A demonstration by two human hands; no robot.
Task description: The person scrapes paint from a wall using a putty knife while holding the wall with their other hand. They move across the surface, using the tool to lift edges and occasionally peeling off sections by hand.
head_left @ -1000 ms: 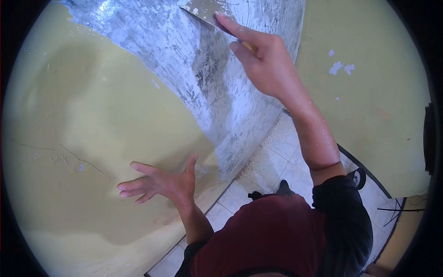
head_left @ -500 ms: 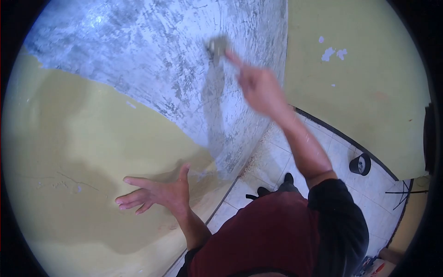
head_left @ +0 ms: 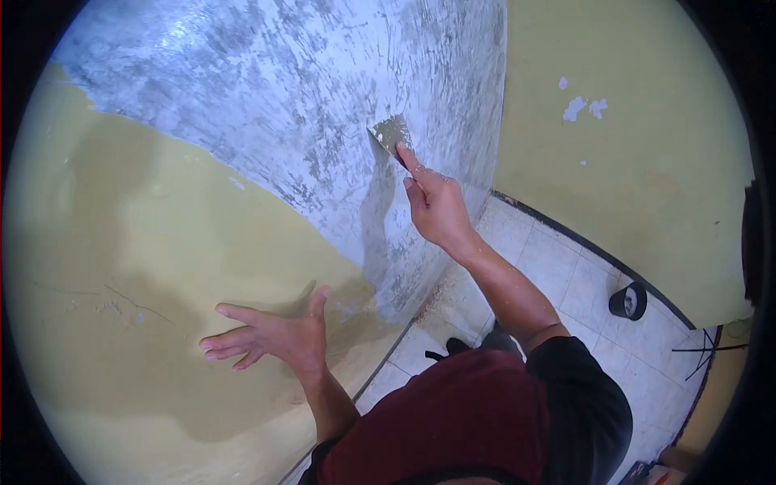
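My right hand [head_left: 437, 204] is closed around a putty knife [head_left: 391, 133], its index finger stretched along the blade. The flat metal blade, flecked with pale residue, lies at the bare grey-and-white wall patch [head_left: 275, 89]. The handle is mostly hidden in my fist. Lower left, my left hand [head_left: 275, 339] is spread wide against the yellow-green painted wall [head_left: 202, 259], holding nothing. A ragged paint edge runs diagonally between the scraped patch and the painted part.
Another yellow-green wall [head_left: 630, 162] with small chipped spots meets this one at a corner on the right. On the white tiled floor [head_left: 566, 275] stands a black bucket [head_left: 628, 301], with a thin black stand [head_left: 702, 352] beyond it. Crumbs lie along the wall's foot.
My right hand has moved the putty knife down along the scraped patch, and its blade shows sharply now instead of blurred. My left hand stays spread at nearly the same place.
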